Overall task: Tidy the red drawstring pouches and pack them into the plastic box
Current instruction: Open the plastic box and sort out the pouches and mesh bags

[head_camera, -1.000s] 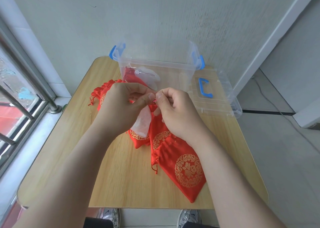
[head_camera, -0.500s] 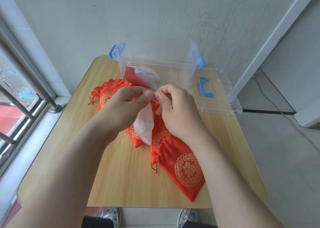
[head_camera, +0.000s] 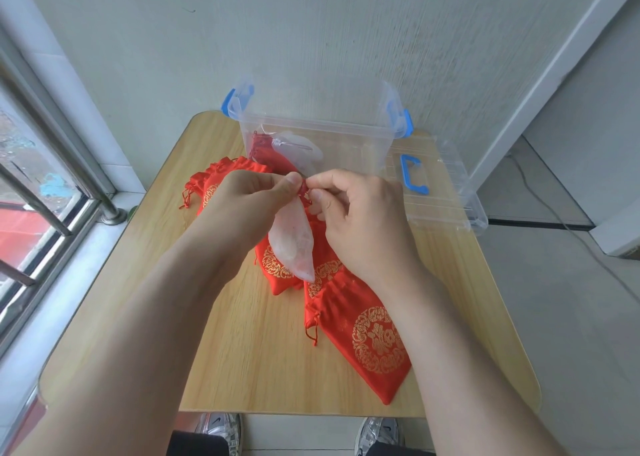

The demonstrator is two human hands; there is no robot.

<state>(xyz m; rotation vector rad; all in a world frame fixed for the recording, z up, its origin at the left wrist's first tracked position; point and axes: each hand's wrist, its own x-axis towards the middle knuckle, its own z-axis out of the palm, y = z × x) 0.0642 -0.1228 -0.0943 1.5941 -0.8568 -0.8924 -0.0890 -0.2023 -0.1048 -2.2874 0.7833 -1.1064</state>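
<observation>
The left grip (head_camera: 242, 206) and right grip (head_camera: 360, 220) are both closed in a pinch on the red drawstring (head_camera: 302, 189) at the neck of a pale pouch (head_camera: 294, 244), which hangs above the red pouches (head_camera: 367, 344) heaped on the counter (head_camera: 242, 351). Draw the cord ends apart evenly so the neck gathers without twisting, then lay the pouch flat in the plastic box (head_camera: 329, 129) at the far edge, beside the one already inside. Each red pouch bears a gold round emblem enclosing a Chinese character, which is not legible. No other writing can be read.
</observation>
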